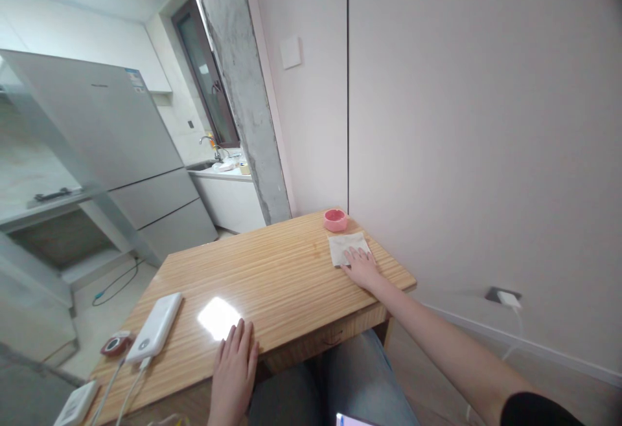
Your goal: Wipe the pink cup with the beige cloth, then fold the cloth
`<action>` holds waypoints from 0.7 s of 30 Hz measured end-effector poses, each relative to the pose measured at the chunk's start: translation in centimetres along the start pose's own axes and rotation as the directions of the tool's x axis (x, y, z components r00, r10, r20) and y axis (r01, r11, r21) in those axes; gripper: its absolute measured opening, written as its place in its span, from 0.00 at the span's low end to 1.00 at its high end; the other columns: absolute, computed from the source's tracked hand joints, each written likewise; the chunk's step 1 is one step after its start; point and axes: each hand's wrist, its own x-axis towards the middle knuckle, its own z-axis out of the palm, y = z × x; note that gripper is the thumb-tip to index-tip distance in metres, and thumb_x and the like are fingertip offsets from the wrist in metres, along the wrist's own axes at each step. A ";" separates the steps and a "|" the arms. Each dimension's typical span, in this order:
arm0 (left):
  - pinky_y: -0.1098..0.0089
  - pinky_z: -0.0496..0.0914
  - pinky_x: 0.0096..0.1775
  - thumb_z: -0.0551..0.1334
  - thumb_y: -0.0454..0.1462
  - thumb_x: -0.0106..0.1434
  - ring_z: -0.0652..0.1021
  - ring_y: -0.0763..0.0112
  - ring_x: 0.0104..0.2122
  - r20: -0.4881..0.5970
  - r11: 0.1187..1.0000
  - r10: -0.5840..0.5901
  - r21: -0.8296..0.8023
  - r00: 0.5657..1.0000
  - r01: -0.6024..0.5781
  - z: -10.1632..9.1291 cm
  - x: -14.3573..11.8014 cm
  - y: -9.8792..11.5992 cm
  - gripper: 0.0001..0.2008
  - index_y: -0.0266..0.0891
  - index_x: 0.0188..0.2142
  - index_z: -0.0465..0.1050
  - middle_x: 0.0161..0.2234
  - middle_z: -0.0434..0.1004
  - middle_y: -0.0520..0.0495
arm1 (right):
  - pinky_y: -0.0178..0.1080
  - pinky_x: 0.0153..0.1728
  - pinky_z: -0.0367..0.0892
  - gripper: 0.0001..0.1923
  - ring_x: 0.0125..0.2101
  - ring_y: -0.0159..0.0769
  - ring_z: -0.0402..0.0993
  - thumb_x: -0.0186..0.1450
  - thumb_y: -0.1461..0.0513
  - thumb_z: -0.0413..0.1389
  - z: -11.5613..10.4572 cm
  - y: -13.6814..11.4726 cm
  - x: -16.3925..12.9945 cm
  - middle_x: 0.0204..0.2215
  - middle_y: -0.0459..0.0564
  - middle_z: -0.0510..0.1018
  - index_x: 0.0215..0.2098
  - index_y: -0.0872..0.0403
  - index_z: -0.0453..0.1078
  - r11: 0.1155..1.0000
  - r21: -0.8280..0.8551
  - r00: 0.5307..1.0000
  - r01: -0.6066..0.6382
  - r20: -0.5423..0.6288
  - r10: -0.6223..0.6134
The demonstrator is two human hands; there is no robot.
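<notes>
right now my right hand (362,267) lies flat, fingers spread, palm down on a pale folded cloth (348,247) at the far right corner of the wooden table (272,270). my fingertips cover the near edge of the cloth and nothing is pinched; the hand just presses on top of it. just beyond the cloth, near the wall, sits a small pink bowl (335,219), close to the cloth though i cannot tell whether they touch. my left hand (236,364) rests open on the near edge of the table, fingers together and stretched forward, holding nothing, beside a bright patch of reflected light. to its left a white power bank (155,325) lies on the tabletop with a white cable (129,393) running off its near end, and a small round red thing (113,344) sits just beside it at the table's left edge. well apart from all this, a grey fridge (107,134) stands across the room.
</notes>
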 end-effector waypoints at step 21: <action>0.47 0.58 0.58 0.45 0.42 0.68 0.62 0.57 0.61 0.048 0.988 0.086 -0.134 0.995 -0.079 0.1 0.9 4.6 0.24 0.41 0.60 0.63 0.61 0.62 0.41 | 0.47 0.59 0.54 0.19 0.58 0.44 0.60 0.66 0.60 0.48 1.6 -14.2 -10.1 0.58 0.56 0.67 0.54 0.55 0.66 0.806 0.379 0.890 0.455 -0.160 -0.427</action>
